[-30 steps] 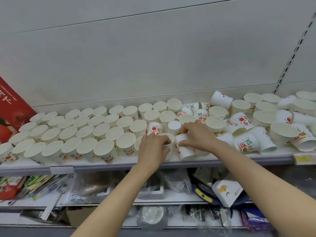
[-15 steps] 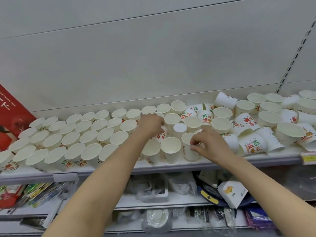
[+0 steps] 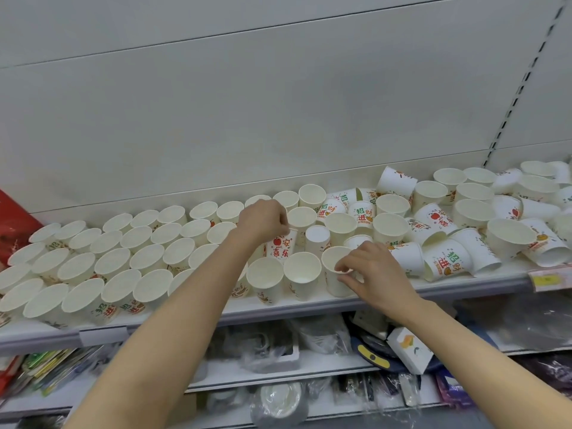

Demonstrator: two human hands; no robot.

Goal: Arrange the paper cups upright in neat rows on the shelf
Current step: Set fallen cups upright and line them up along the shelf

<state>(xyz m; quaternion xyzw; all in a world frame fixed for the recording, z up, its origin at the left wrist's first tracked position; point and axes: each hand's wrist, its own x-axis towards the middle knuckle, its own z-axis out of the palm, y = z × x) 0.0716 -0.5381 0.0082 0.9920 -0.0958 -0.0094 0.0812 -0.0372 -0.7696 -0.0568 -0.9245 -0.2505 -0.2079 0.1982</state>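
White paper cups with red and green print fill the shelf (image 3: 309, 308). On the left half, upright cups (image 3: 113, 261) stand in rows. On the right half, a jumble of cups (image 3: 445, 239) lies tipped and leaning. My left hand (image 3: 263, 219) pinches the rim of a printed cup (image 3: 283, 247) in the second row from the front. My right hand (image 3: 371, 274) pinches the rim of an upright front-row cup (image 3: 335, 274) beside two other upright cups (image 3: 301, 274). An upside-down cup (image 3: 318, 238) stands behind them.
A grey back panel (image 3: 278, 103) rises behind the shelf. A red package (image 3: 14, 224) sits at the far left. A price tag (image 3: 549, 278) hangs on the right shelf edge. The lower shelves (image 3: 278, 360) hold bagged goods and a small white box (image 3: 408, 349).
My left hand went from the front row back to a printed cup in the second row. My right hand stood its cup upright at the front edge and still holds its rim.
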